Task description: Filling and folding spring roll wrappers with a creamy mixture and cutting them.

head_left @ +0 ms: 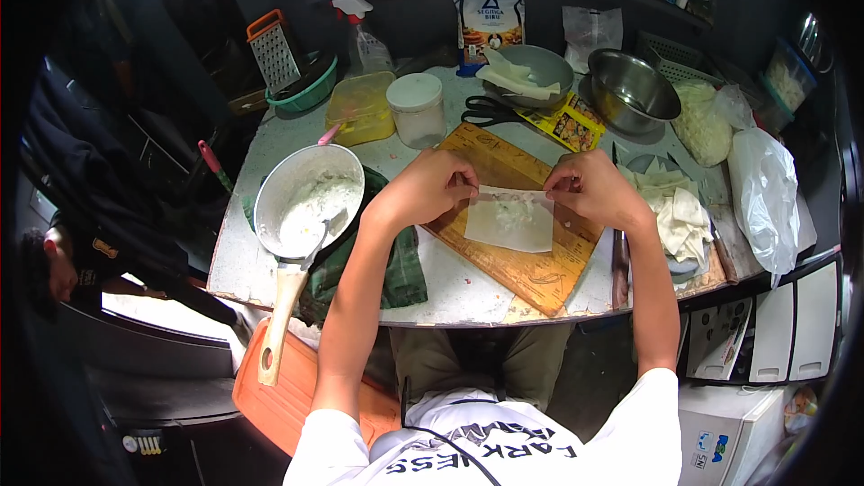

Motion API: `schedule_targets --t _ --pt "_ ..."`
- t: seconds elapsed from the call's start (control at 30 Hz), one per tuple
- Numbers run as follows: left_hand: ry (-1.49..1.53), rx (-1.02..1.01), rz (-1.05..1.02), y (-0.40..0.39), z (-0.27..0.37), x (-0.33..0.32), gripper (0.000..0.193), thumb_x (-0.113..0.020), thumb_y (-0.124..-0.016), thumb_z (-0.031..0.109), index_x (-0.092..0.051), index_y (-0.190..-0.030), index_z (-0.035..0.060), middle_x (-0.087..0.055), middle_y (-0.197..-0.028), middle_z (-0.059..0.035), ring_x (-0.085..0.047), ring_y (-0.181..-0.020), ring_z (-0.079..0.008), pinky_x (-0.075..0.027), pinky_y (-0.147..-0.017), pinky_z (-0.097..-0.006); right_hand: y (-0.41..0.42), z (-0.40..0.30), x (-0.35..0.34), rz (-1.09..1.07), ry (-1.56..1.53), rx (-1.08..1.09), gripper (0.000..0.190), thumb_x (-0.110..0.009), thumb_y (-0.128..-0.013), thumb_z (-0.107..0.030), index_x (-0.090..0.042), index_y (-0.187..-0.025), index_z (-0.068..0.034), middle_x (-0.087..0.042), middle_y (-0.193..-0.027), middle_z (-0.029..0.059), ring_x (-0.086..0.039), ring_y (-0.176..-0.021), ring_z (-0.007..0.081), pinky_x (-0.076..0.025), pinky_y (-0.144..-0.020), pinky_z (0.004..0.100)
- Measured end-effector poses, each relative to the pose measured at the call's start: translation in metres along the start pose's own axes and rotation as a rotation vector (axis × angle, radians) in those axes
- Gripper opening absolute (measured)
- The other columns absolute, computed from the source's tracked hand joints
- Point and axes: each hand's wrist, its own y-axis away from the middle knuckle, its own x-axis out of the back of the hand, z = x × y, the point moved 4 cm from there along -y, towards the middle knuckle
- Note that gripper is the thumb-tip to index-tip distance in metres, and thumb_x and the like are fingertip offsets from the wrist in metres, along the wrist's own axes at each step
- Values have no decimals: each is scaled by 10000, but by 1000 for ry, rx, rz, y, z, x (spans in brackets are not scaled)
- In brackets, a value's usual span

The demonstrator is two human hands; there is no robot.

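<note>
On the wooden cutting board (493,155) lies a thin, pale pastry wrapper (509,236) with whitish-green filling (514,211) on or just under it. My left hand (442,182) pinches the wrapper's far left corner between thumb and fingers. The far right corner is pinched by my right hand (590,185). Between both hands the far edge is drawn slightly up, with bits of filling along it. To the right, more wrappers (682,216) are heaped on a plate. A white saucepan (307,196) at the left holds creamy white filling and a spoon.
Knives with wooden handles (619,270) flank the plate. Black scissors (489,111), a lidded jar (416,111), a steel bowl (634,91) and a grey bowl (540,67) stand behind the board. The pan's handle (280,324) overhangs the table edge. Another person (61,263) is at the left.
</note>
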Motion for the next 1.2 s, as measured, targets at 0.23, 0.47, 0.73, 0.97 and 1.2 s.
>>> schedule_targets --t 0.23,0.47,0.73,0.97,1.2 --pt "-112 8 -115 6 1 -8 120 -740 -865 74 -768 -956 0 -732 -785 -137 -662 -682 -233 -506 -659 -342 6 -5 -5 -118 -4 14 144 -768 -790 -41 -786 -916 27 -747 -847 144 -714 -741 233 -564 -699 331" --pt "-141 88 -211 12 4 -14 109 -742 -856 68 -759 -929 -11 -733 -804 -138 -676 -715 -244 -518 -688 -359 7 -1 -14 -228 45 28 133 -774 -797 -70 -790 -901 11 -751 -823 133 -727 -730 241 -576 -706 324" --pt "-131 88 -233 15 4 -16 107 -744 -860 73 -748 -915 -19 -729 -784 -143 -694 -718 -251 -526 -694 -358 9 -8 -16 -295 14 10 127 -772 -802 -74 -795 -902 0 -763 -819 123 -731 -710 226 -574 -697 317" --pt "-117 136 -293 20 6 -14 115 -756 -853 79 -751 -914 -19 -730 -799 -150 -690 -722 -278 -519 -687 -371 10 -12 -19 -376 -21 -33 184 -767 -790 -93 -794 -942 8 -751 -791 155 -723 -725 256 -558 -709 343" --pt "-146 141 -331 22 10 -14 120 -770 -838 83 -760 -914 -9 -731 -820 -155 -691 -746 -288 -517 -699 -386 13 -14 -21 -409 -21 -25 186 -756 -791 -94 -796 -945 0 -750 -783 147 -719 -714 252 -556 -702 347"
